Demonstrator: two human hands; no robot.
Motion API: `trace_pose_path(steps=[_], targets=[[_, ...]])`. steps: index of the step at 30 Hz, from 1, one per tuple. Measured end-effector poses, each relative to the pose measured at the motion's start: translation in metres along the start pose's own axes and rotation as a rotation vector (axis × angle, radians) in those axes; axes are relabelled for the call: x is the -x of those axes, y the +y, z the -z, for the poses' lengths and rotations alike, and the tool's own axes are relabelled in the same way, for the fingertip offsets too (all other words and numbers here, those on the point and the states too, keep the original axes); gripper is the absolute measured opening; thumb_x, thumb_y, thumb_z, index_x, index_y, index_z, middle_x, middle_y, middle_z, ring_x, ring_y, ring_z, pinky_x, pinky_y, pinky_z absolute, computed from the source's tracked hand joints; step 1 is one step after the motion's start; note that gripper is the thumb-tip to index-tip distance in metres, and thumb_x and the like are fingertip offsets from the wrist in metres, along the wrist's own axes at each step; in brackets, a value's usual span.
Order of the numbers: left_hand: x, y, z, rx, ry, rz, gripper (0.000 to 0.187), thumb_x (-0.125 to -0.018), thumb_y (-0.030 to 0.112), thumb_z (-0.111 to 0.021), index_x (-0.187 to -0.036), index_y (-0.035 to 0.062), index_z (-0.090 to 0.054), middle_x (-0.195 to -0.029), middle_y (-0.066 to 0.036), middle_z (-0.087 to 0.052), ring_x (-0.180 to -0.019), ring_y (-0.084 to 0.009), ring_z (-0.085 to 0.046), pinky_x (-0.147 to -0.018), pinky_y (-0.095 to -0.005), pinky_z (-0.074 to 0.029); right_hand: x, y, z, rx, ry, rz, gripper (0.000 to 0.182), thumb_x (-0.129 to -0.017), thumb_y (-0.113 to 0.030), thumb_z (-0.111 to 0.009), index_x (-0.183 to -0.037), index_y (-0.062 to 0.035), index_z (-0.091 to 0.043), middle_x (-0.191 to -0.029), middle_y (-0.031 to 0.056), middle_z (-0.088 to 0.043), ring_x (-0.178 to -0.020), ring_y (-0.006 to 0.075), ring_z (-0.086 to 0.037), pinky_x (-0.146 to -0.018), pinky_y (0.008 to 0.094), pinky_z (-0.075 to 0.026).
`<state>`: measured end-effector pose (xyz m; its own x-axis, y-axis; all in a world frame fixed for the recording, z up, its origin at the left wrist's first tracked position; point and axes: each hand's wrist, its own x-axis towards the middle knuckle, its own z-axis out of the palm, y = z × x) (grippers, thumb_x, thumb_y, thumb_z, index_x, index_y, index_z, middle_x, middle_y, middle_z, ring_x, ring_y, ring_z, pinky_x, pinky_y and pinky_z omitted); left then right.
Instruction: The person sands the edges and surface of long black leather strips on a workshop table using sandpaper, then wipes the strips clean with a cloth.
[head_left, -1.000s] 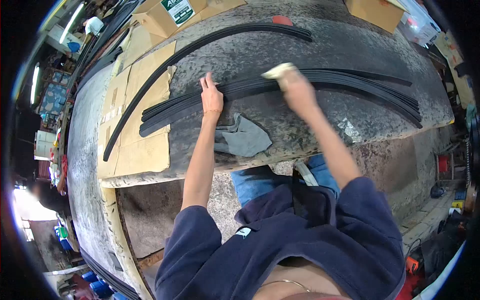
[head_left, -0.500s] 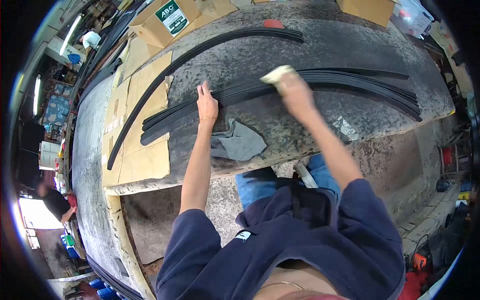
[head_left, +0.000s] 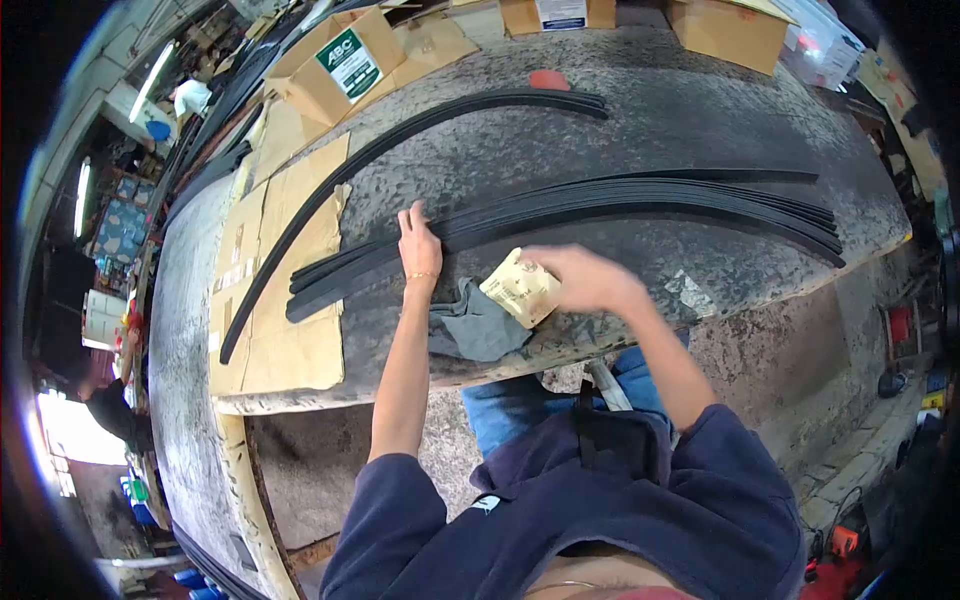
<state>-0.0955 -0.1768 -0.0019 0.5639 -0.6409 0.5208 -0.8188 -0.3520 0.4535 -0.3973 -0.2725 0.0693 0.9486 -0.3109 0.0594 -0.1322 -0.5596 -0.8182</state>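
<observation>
A bundle of long black rubber-like strips (head_left: 620, 196) lies across the dark table, curving toward the right. My left hand (head_left: 419, 247) is closed over the bundle near its left part, fingertips past the far edge. My right hand (head_left: 580, 278) grips a pale yellow sheet of sandpaper (head_left: 520, 288) with print on its back. Off the strips, the sheet hangs over a crumpled grey cloth (head_left: 478, 325) near the table's front edge. Beyond the bundle, another curved group of black strips (head_left: 400, 140) runs from the back down to the left.
Flattened cardboard (head_left: 290, 330) covers the table's left end. Open cardboard boxes (head_left: 335, 65) and a clear plastic bag (head_left: 822, 50) stand along the back. A small red piece (head_left: 547, 79) lies behind the strips. One person (head_left: 190, 97) is at the far left, another person (head_left: 115, 410) below.
My right hand has moved with the sandpaper off the strips, toward me and slightly left, turning its printed back up. My left hand stays on the bundle. The head view has shifted slightly.
</observation>
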Motion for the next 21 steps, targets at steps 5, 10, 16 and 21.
trace_pose_path(steps=[5,10,16,21], targets=[[0.005,0.016,0.014,-0.237,-0.158,-0.280,0.043,-0.098,0.040,-0.056,-0.125,0.0068,-0.062,-0.116,-0.015,-0.064,-0.104,-0.0353,-0.060,-0.092,-0.0463,-0.046,-0.056,0.056,0.040,0.654,0.306,0.122,0.080,-0.087,-0.044,-0.073,-0.149,-0.0036,-0.043,-0.157,0.0191,-0.040,-0.147,0.0381,-0.035,-0.118,0.0502,-0.031],[0.023,0.024,0.032,-0.291,-0.270,-0.342,0.068,-0.096,0.050,-0.057,-0.141,-0.0006,-0.051,-0.134,-0.021,-0.057,-0.124,-0.0395,-0.052,-0.111,-0.0480,-0.037,-0.067,0.071,0.000,0.882,0.202,0.176,0.078,-0.096,-0.055,-0.056,-0.153,-0.0036,-0.038,-0.159,0.0179,-0.038,-0.149,0.0352,-0.031,-0.121,0.0509,-0.026],[0.030,0.054,0.012,-0.320,-0.284,-0.375,0.074,-0.097,0.054,-0.053,-0.144,-0.0031,-0.046,-0.148,-0.024,-0.046,-0.141,-0.0402,-0.039,-0.118,-0.0514,-0.029,-0.070,0.075,-0.010,0.874,0.285,0.227,0.067,-0.099,-0.048,-0.054,-0.149,-0.0032,-0.045,-0.157,0.0147,-0.041,-0.148,0.0319,-0.034,-0.121,0.0483,-0.028],[0.033,0.061,-0.004,-0.262,-0.266,-0.439,0.069,-0.096,0.045,-0.058,-0.147,-0.0004,-0.045,-0.154,-0.022,-0.043,-0.146,-0.0360,-0.037,-0.120,-0.0489,-0.028,-0.074,0.076,-0.012,0.870,0.289,0.271,0.059,-0.102,-0.040,-0.052,-0.146,-0.0019,-0.047,-0.156,0.0129,-0.045,-0.147,0.0282,-0.037,-0.120,0.0465,-0.030]])
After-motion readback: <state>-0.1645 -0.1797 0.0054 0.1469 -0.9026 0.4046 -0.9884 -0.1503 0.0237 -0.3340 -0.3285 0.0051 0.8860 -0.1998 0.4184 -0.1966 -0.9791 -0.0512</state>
